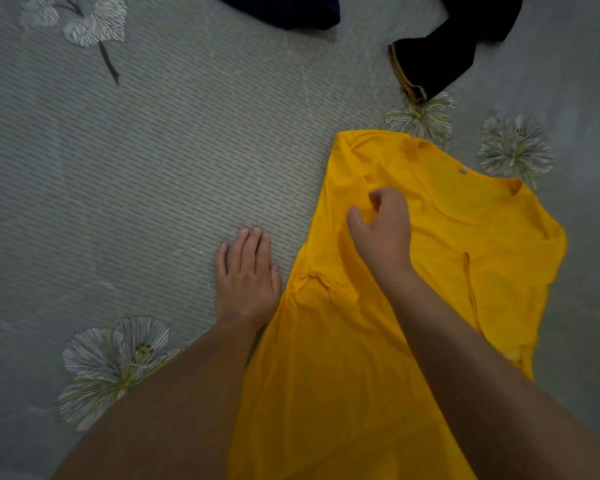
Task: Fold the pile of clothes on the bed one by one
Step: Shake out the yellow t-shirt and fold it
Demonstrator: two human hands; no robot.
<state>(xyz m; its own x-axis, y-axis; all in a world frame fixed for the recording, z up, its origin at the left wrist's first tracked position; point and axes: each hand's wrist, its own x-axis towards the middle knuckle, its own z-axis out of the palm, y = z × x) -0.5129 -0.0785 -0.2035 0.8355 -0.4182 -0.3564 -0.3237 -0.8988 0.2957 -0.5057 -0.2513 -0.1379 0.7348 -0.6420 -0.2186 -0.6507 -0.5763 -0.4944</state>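
My left hand (246, 278) is down flat on the bedsheet (174, 161), palm to the cloth, fingers straight and lying close together, thumb set a little apart on the side toward the shirt. It holds nothing; it just presses on the grey sheet, right beside the edge of the yellow shirt (361, 358), the thumb almost at the fabric's border.

My right hand (383, 230) is over the shirt, up near the shoulder area. Fingers curled in, thumb out to the left, and between thumb and the bent fingers there is a small ridge of yellow cloth bunched up (a pinch, as far as I can see, though the fingertips themselves are tucked under and hidden). The wrist and forearm run back across the shirt's body toward me.

The shirt lies spread on the bed, right of centre, neckline (465, 202) toward the far right with a small pale tag showing inside the collar. Wrinkles fan out around my pinching hand, and a fold line runs down the right half. The lower part of the shirt runs toward me, under my arm.

Further up the bed, well apart from the shirt, a dark garment with a tan trim (444, 53) lies crumpled at the top right, and another dark blue piece (284, 10) sits at the top edge, cut off by the frame. Printed pale flowers dot the sheet.
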